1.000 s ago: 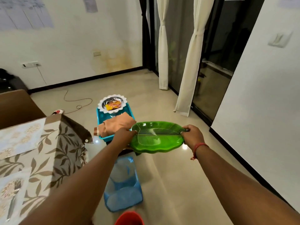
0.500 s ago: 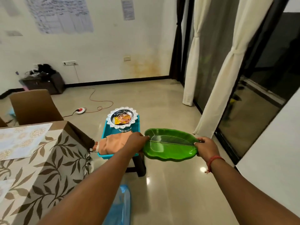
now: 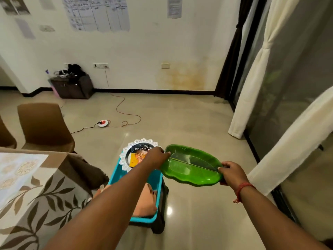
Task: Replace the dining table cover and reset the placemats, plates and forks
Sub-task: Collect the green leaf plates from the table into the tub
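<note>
I hold a green leaf-shaped plate (image 3: 191, 166) level in the air over the floor, to the right of the table. My left hand (image 3: 156, 157) grips its left tip and my right hand (image 3: 231, 173) grips its right tip. The dining table (image 3: 59, 170) stands at the lower left, covered with a beige cloth printed with brown leaves (image 3: 41, 199). A pale floral placemat (image 3: 16, 170) lies on the cloth near the table's far corner. No forks are visible.
A teal tray (image 3: 155, 181) on a dark stool holds folded peach cloth (image 3: 144, 202) and a white scalloped plate with snack packets (image 3: 138, 154). Brown chairs (image 3: 43, 127) stand behind the table. A cable and red switch (image 3: 103, 122) lie on the floor. Curtains (image 3: 252, 78) hang at right.
My view has lifted and swung left, so the far wall and chairs now show. Both hands keep the green plate, which stays about level in front of me.
</note>
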